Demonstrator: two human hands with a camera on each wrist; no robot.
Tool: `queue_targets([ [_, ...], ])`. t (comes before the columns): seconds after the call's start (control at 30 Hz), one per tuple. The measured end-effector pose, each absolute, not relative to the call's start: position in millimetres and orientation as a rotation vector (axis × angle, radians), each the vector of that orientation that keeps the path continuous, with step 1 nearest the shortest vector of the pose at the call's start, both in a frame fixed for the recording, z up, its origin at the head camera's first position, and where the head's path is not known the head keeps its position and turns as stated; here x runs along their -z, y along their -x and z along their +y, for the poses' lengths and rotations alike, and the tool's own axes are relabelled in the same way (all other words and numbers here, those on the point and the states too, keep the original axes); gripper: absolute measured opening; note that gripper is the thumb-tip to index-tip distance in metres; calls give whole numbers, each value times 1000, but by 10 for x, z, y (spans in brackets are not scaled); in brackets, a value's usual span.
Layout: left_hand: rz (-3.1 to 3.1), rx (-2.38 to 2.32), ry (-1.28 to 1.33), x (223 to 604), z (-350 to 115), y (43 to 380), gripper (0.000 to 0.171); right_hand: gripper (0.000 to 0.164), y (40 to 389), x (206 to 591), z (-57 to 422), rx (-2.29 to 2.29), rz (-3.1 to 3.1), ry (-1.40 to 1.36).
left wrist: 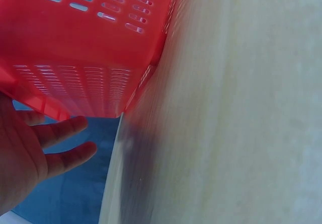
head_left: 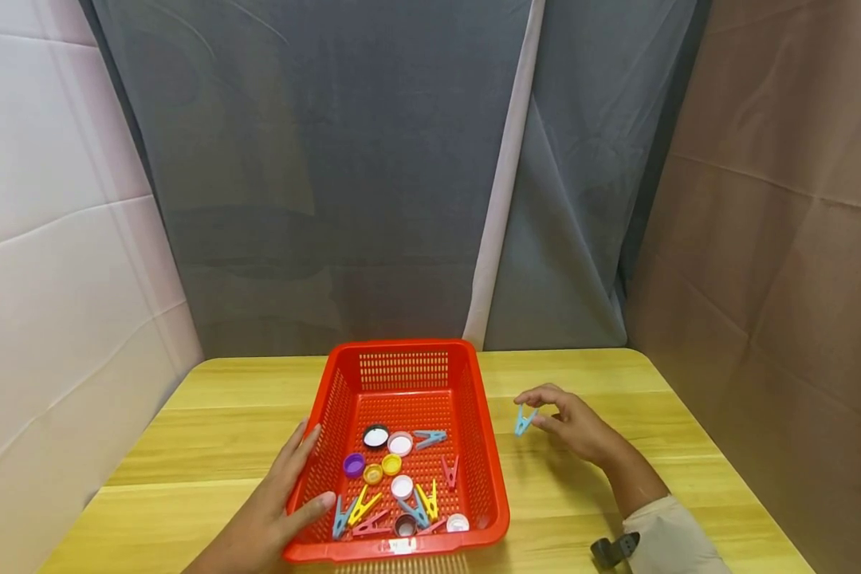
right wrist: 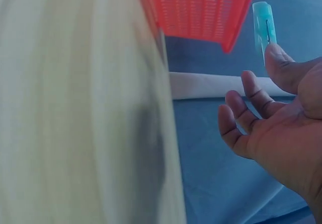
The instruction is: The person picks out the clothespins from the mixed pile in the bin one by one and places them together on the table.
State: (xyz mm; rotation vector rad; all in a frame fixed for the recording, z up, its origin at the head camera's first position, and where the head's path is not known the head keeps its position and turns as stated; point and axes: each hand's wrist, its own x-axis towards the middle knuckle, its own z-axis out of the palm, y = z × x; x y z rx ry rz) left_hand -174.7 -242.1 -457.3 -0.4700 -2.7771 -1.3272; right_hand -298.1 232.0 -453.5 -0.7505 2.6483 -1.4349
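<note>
My right hand pinches a light blue clothespin between thumb and fingers, above the table to the right of the red basket. In the right wrist view the same clothespin stands up past the thumb, other fingers loosely bent. At the basket's left side is my left hand, thumb over the rim and fingers extended along the outer wall. Inside the basket lie blue, yellow and pink clothespins, such as a yellow one, among several round caps, including a purple cap and a black-rimmed one.
The basket stands on a wood-grain table. Grey cloth hangs behind the table, with pale cloth on the left and brownish cloth on the right. A dark device sits at my right wrist.
</note>
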Motion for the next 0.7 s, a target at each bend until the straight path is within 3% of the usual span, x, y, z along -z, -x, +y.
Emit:
queue_targets([
  [0.7,-2777,1322,464,4592,-2430,1762,90,37,3124,4898,2464,1507,2435,859],
])
